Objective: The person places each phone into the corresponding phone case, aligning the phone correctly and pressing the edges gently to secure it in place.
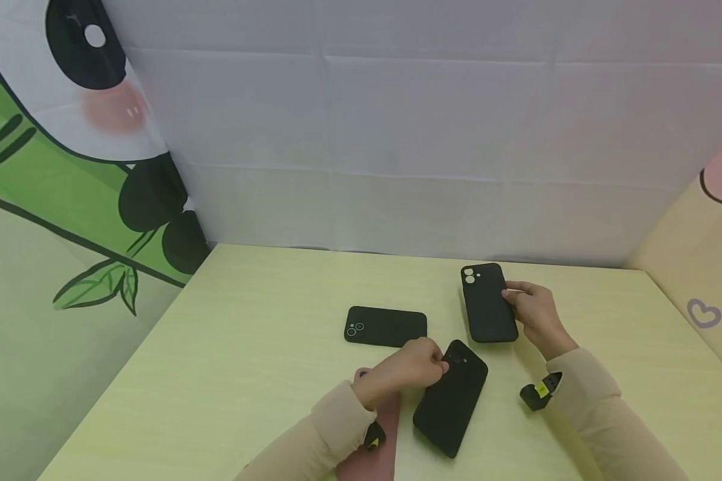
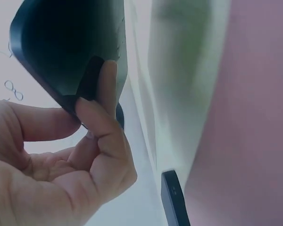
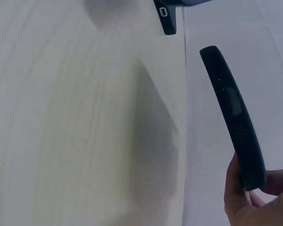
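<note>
My left hand point(image 1: 414, 364) pinches the upper left edge of a black phone case point(image 1: 454, 407), held tilted low over the table. In the left wrist view this case's hollow inside point(image 2: 61, 42) shows, thumb and fingers gripping its rim. My right hand point(image 1: 537, 314) holds another black phone case point(image 1: 493, 310) by its right side, raised upright with its back toward me. Pale camera cutouts show at its top left. The right wrist view shows that case edge-on, with a slot and small holes along its end point(image 3: 238, 127).
A black phone point(image 1: 388, 326) with two ringed lenses lies flat on the pale yellow table point(image 1: 247, 354), beyond my left hand. A pink, phone-shaped thing point(image 1: 388, 427) lies under my left forearm, partly hidden. A grey-white wall sheet point(image 1: 409, 133) closes off the table's back.
</note>
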Tool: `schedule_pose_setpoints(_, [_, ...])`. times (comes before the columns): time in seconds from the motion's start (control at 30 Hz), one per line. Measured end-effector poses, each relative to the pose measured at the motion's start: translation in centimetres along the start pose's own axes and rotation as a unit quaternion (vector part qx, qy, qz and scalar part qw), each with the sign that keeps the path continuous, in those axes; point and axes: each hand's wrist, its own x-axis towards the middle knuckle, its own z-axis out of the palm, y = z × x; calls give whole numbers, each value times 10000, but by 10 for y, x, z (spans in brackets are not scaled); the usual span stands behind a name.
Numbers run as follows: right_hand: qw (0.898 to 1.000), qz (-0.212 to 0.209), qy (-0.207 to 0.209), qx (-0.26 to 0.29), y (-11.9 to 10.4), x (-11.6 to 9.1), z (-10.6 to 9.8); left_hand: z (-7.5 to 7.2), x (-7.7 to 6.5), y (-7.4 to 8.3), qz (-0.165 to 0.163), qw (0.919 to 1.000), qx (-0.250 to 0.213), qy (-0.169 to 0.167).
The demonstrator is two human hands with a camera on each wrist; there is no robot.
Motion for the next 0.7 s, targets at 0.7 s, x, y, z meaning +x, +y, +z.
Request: schedule_pose_setpoints(0.7, [9928,-308,-153,1145,-18,-30,16,-36,13,-35,-316,9715,-1955,1299])
